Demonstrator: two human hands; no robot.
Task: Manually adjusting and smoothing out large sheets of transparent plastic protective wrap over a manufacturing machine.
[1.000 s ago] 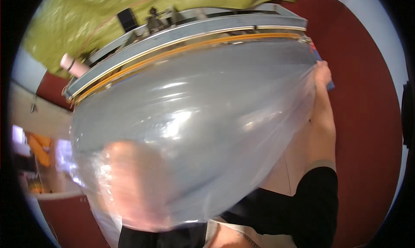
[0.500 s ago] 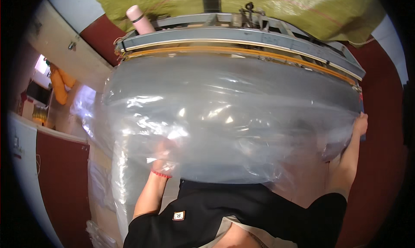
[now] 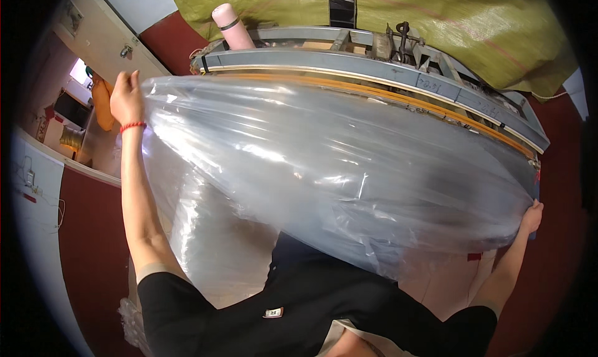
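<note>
A wide sheet of clear plastic film (image 3: 311,158) is stretched in front of me, shiny and creased. My left hand (image 3: 128,100), with a red bead bracelet (image 3: 132,126) at the wrist, is closed on the film's left end, raised near the far left corner. Its folds fan out from that grip. My right hand (image 3: 532,216) is closed on the film's right edge, lower and nearer to me. Behind the film runs a long grey metal frame (image 3: 311,60) with orange strips (image 3: 386,95) along its near side.
A pink bottle (image 3: 233,30) stands on the frame's left end. A dark phone-like slab (image 3: 342,11) leans at the back against a yellow-green woven sheet (image 3: 448,27). More clear film (image 3: 212,245) hangs at lower left. An open door (image 3: 112,39) stands at far left.
My left hand has come from under the film near my body out to the far left, pulling the film's left end taut. My right hand keeps its grip on the right edge.
</note>
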